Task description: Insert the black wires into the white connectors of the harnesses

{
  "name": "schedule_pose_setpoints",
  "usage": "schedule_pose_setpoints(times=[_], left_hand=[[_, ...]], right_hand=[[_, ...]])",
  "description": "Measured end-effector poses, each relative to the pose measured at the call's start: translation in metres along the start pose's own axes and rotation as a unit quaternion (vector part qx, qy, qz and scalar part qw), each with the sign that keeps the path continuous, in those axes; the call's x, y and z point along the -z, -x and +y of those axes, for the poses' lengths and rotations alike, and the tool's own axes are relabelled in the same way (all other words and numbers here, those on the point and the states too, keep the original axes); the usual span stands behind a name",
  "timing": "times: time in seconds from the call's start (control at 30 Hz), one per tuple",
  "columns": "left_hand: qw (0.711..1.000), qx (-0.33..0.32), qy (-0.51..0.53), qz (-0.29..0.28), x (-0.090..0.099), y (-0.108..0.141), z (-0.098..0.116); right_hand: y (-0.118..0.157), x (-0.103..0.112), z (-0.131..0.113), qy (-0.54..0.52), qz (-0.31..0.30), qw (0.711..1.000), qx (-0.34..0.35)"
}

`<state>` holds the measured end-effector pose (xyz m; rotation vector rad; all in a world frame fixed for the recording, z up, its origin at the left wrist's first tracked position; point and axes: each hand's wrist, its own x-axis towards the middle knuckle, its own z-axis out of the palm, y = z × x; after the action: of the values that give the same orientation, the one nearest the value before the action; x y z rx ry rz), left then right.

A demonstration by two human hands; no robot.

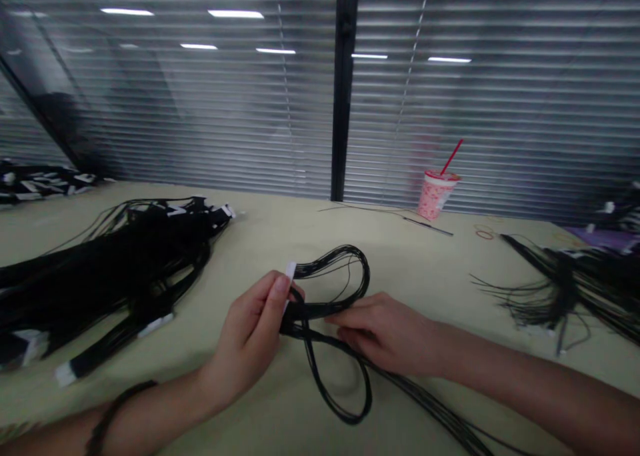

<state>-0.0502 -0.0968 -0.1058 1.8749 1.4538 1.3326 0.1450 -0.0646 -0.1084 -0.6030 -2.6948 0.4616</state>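
A looped bundle of thin black cables [363,279] lies between my two hands in the middle of the table. My left hand [257,319] is closed on the bundle at its left end, thumb on top, by a white connector strip [290,273]. One loop curves up and to the right, another hangs below, and loose cable runs off toward the lower right. My right hand [377,329] rests against the bundle with curled fingers; the fingertips are partly hidden, and I cannot make out whether they grip a cable.
A large pile of black cables with white ends [130,263] covers the left of the pale table [270,223]. More cables [565,276] lie at the right. Near the window blinds stand a pink cup with a red straw [436,195] and a thin pen-like tool [427,226].
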Motion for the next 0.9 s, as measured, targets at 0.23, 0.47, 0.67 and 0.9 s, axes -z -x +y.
schedule_pose_setpoints(times=[0.23,0.47,0.67,0.9], left_hand=[[0.991,0.017,0.02,-0.134,-0.009,0.0,-0.008],[0.981,0.007,0.051,-0.187,-0.011,0.001,-0.01],[0.975,0.003,0.053,-0.217,-0.012,0.001,-0.011],[0.973,0.011,0.054,-0.223,-0.013,-0.001,-0.012]], right_hand=[[0.002,-0.015,-0.016,-0.004,0.029,1.0,-0.012],[0.003,-0.028,-0.021,-0.079,0.118,0.987,-0.078],[0.004,-0.032,-0.024,-0.018,0.125,0.988,-0.089],[0.003,-0.024,-0.029,0.175,0.074,0.981,-0.028]])
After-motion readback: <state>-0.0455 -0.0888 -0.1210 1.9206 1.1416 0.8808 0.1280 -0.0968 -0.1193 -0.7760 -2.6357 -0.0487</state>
